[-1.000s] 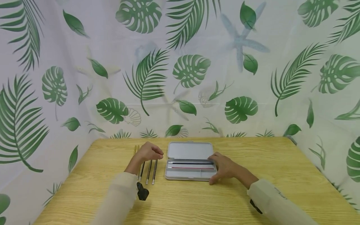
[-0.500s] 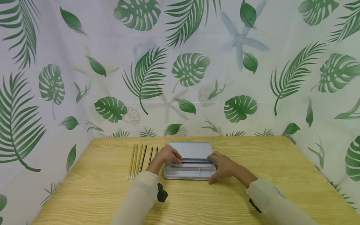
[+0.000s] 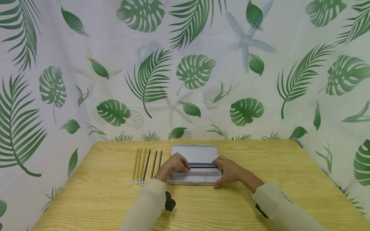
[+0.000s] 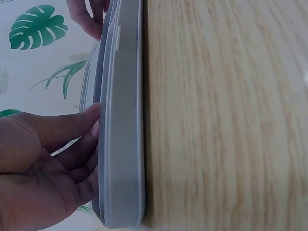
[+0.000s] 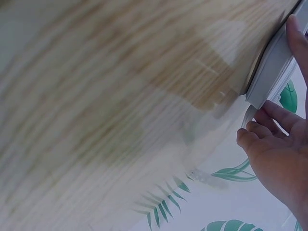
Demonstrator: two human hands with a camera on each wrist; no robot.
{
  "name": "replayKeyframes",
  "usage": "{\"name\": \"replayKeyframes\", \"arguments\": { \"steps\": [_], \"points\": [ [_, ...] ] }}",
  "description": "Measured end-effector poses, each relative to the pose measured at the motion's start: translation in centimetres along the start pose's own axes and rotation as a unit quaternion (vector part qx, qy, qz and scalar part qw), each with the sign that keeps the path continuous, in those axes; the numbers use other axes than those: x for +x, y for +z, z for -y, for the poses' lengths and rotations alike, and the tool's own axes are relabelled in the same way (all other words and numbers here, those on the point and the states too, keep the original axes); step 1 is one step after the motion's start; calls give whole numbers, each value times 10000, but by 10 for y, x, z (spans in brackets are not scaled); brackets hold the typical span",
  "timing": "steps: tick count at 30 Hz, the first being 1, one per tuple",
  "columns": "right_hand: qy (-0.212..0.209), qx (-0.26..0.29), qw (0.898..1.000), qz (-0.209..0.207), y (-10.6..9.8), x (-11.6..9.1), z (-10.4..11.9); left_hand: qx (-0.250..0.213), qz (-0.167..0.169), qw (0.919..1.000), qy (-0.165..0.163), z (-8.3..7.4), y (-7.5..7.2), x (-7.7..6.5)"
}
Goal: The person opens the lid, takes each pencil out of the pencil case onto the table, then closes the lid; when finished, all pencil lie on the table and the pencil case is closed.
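A grey pencil case lies with its lid back on the table. Inside it are a dark pencil and a thin red-edged pencil. My left hand reaches over the left half of the case, its thumb and fingers bent down among the pencils. In the left wrist view the case wall hides the fingertips, so whether they pinch a pencil does not show. My right hand grips the right end of the case, thumb at the front corner and fingers at the back, as the right wrist view also shows.
Several pencils lie side by side left of the case: yellow pencils outermost, black pencils nearer, partly behind my left forearm. The raised lid leans toward the leaf-print cloth behind the wooden table.
My left hand has moved right from above the loose pencils into the case, then slightly right and toward the red-edged pencil. The right hand has kept its grip on the case.
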State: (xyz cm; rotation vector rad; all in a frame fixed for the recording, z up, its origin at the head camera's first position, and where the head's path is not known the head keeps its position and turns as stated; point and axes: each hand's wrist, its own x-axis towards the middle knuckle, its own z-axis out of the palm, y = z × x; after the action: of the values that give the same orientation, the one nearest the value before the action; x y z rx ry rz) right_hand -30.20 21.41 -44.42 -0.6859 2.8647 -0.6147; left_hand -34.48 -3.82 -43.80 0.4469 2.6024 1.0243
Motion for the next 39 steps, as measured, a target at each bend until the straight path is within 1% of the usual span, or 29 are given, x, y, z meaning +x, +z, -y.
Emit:
{"name": "replayKeyframes", "arguments": {
  "steps": [6, 9, 17, 23, 28, 31, 36, 39],
  "points": [
    [123, 47, 9999, 26, 1, 0, 1, -53, 4, 9999, -139, -2, 0, 0],
    [210, 102, 9997, 55, 1, 1, 2, -107, 68, 9998, -178, -2, -1, -1],
    [158, 89, 9998, 56, 2, 1, 3, 236, 427, 9986, 202, 1, -7, -2],
    [153, 92, 9998, 39, 3, 2, 3, 104, 341, 9987, 356, -2, -13, -5],
    [95, 58, 9999, 50, 2, 1, 2, 107, 306, 9984, 464, -3, -22, -9],
    [69, 53, 10000, 47, 1, 1, 1, 133, 288, 9980, 545, 0, -29, -12],
    [92, 65, 9999, 45, -1, 0, 1, 85, 212, 9972, 705, 10, -44, -17],
    [64, 26, 10000, 39, 0, 0, 1, -37, 72, 9976, 694, 19, -53, -21]
  ]
}}
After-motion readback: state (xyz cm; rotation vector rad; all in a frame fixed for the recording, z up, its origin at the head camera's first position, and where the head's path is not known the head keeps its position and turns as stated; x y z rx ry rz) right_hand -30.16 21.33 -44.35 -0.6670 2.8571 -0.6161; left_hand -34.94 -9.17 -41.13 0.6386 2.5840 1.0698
